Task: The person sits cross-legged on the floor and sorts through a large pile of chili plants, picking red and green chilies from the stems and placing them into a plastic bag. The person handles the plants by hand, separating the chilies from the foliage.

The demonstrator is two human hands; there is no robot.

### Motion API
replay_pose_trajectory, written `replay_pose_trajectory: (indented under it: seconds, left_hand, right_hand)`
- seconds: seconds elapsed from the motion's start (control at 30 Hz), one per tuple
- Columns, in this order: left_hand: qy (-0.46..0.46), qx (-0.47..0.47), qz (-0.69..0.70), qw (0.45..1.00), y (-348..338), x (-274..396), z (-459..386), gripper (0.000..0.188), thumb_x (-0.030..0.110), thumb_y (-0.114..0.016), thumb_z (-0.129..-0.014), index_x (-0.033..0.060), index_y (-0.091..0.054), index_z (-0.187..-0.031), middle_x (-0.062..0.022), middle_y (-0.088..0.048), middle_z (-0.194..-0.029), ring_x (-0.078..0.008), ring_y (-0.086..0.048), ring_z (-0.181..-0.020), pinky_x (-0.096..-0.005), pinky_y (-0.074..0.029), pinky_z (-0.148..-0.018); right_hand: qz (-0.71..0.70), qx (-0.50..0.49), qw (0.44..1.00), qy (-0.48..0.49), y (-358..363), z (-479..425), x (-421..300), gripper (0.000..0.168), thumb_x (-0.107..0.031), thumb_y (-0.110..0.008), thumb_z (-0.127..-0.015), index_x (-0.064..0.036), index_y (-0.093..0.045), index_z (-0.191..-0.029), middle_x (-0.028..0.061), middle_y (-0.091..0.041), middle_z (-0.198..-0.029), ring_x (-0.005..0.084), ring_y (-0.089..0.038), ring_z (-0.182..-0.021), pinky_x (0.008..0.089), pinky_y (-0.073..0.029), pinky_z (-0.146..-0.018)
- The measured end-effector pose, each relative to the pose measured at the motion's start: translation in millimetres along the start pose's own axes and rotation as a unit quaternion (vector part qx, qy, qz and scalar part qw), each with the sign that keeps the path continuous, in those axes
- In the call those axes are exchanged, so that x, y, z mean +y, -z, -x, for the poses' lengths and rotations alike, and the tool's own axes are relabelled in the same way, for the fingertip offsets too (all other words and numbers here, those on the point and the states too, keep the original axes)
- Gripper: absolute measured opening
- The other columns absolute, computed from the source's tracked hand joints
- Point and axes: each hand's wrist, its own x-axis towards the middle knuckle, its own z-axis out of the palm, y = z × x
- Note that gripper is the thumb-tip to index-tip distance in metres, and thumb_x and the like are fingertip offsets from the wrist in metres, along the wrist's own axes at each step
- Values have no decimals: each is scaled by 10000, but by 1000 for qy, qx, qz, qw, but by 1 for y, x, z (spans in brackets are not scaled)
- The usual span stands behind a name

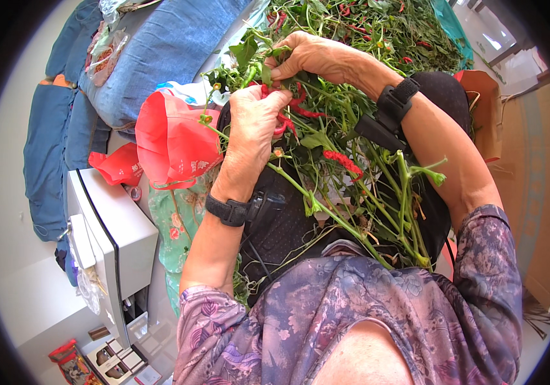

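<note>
Stalks of a chili pepper plant (pixel 323 207) lie across my lap, cut ends toward my body and leafy tops away from me. My left hand (pixel 254 118) is closed around red chili peppers (pixel 266 90) at the leafy end. Just beyond it, my right hand (pixel 303 57) pinches the plant's green tip among leaves, its fingertips partly hidden. Several curled red chilies (pixel 306 108) hang beside my left hand. One wrinkled red chili (pixel 343 162) lies farther down among the stems.
A large heap of chili plants (pixel 376 29) lies ahead on teal sheeting (pixel 453 29). At left are a red bag (pixel 174 139), a blue sofa (pixel 159 53) and a white cabinet (pixel 125 236). An orange-brown paper bag (pixel 486 115) and cardboard (pixel 539 192) stand at right.
</note>
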Motion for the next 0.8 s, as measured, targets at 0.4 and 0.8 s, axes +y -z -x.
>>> replay_pose_trajectory:
  seconds: [0.4,0.8]
  left_hand:
    - [15,8,18,1000,11,-7,-8,75,30,-616,-775,-35,-646,-795,22,-566,-655,-22,-417,-507,-190,-296,-451]
    - [-42,9,28,999,15,-10,-14,52,-7,-610,-756,-31,-648,-729,8,-570,-613,-37,-453,-524,-186,-330,-481]
  right_hand:
    - [106,-61,991,48,4,-1,-1,232,21,-716,-653,-18,-662,-875,10,-637,-733,96,-552,-688,262,-444,-634]
    - [111,-68,990,61,2,-1,-3,167,-16,-691,-671,-30,-659,-834,-38,-602,-696,59,-510,-615,230,-425,-589]
